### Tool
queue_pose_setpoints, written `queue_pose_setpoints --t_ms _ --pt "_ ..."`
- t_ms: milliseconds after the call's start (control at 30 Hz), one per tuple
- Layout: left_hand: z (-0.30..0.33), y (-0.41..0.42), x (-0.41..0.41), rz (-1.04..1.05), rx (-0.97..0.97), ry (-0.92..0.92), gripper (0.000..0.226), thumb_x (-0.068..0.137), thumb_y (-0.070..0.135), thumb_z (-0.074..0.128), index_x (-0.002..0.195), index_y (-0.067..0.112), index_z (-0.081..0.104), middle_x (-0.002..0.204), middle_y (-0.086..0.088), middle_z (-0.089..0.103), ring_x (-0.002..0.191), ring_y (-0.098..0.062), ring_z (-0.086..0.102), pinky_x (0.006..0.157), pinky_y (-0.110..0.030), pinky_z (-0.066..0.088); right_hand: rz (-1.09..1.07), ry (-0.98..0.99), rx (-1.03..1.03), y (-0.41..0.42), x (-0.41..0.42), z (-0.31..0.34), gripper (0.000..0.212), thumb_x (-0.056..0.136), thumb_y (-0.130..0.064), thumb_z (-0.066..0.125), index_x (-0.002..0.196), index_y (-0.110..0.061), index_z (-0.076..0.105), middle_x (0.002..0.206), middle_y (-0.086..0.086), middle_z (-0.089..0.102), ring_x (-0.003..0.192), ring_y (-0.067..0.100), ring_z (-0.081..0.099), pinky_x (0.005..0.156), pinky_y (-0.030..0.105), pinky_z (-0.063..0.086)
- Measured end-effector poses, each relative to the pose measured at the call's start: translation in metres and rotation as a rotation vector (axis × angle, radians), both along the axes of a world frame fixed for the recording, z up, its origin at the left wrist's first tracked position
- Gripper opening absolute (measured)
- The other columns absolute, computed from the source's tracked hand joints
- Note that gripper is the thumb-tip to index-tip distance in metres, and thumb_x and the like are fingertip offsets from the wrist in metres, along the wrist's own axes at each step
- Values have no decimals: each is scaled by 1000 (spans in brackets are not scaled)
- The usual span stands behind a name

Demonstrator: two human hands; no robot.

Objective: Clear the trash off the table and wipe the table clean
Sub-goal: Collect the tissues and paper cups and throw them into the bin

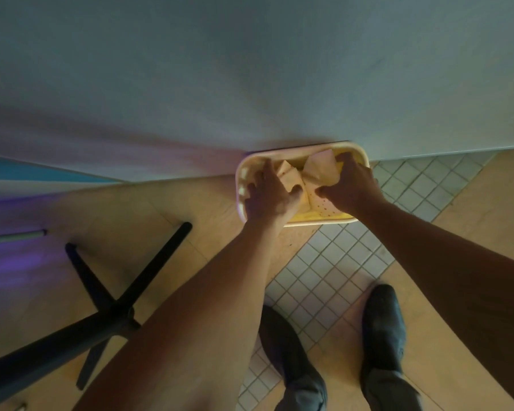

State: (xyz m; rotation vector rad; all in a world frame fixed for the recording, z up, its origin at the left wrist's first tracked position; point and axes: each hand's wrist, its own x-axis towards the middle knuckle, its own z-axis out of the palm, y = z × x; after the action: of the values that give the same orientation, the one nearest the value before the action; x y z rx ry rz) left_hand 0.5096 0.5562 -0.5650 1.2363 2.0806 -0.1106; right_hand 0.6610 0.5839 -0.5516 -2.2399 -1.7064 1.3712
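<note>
Writing: none legible on any surface; the paper shows only a pattern of small dark dots.

Black cross-shaped table base (113, 304) stands on the tan floor (149, 209) at 8 o'clock, its legs splayed toward 11 and 1 o'clock. Pale wall (250, 69) fills the upper half of the view.

Left hand (269, 194) reaches into the bin (240, 185), fingers curled on a folded piece of tan paper (290, 176); grip is closed on that paper. Bin sits on the floor at 12 o'clock from the shoes (383, 324), touching the base of the wall. Its long axis runs 9 to 3 o'clock; the open mouth faces up at the camera. Yellow liner (315, 216) shows along the near rim.

Right hand (352, 185) is also inside the bin, thumb and fingers pinching the dotted paper (319, 173); grip clamped on it. The two paper pieces touch between the hands.

Open room: white-tiled floor strip (324, 274) runs from 6 toward 2 o'clock, beside the bin's right end. Tabletop not in view.
</note>
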Motion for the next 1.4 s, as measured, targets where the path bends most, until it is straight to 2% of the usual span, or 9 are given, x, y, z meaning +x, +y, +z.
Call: queue_pose_setpoints --t_ms 100,200,400,600,867,967,1133,1233,1400 --pt "36 -9 1 -10 60 2 84 93 46 59 159 24 12 160 -6 28 140 -34 35 108 -51 40 -6 6 25 -4 9 39 83 77 -30 81 145 -18 35 136 14 56 124 34 53 93 37 44" --pt "77 -19 4 -11 93 -57 78 94 39 60 158 23 18 159 -7 29 138 -34 37 106 -50 43 25 52 -6 -18 18 80 74 81 -28 78 144 -19 39 136 12 57 123 31 55 95 35 43" --pt "189 -40 14 20 186 -155 67 92 33 63 151 23 33 148 -6 44 133 -30 45 104 -49 47 104 106 -57 -55 34 183 59 87 -31 73 139 -27 45 128 6 63 107 23 63 88 38 53" --pt "301 -64 17 34 255 -170 62 93 35 62 148 25 35 146 -3 46 130 -27 47 101 -46 50 127 163 -6 -72 38 290 53 87 -30 73 135 -28 50 124 4 65 102 20 66 88 44 56" --pt "435 -99 28 95 335 -224 60 94 34 62 148 28 36 147 -1 45 128 -25 47 97 -42 51 89 238 90 -77 34 417 47 84 -28 75 127 -30 54 112 -3 65 94 19 67 84 38 54" --pt "484 -113 30 153 402 -250 57 93 31 64 145 29 41 145 2 45 127 -22 48 93 -35 49 110 276 127 -85 30 461 48 84 -27 75 127 -31 54 111 -4 65 93 17 66 84 36 53" --pt "543 -139 21 175 516 -244 56 93 30 66 144 28 44 145 1 46 130 -20 47 98 -33 45 188 330 162 -99 20 527 46 85 -26 75 127 -27 57 112 -2 66 97 18 66 89 36 51" --pt "571 -160 9 213 543 -202 56 91 30 67 143 28 47 144 0 47 129 -22 48 104 -39 45 210 368 170 -106 10 555 44 83 -25 76 124 -27 61 109 -2 69 99 17 64 89 36 51" --pt "606 -211 -20 365 601 -145 55 91 33 65 142 27 48 139 -3 49 121 -26 53 103 -41 46 370 398 162 -121 -22 584 40 81 -26 78 118 -32 63 104 -7 70 89 12 66 84 32 52"
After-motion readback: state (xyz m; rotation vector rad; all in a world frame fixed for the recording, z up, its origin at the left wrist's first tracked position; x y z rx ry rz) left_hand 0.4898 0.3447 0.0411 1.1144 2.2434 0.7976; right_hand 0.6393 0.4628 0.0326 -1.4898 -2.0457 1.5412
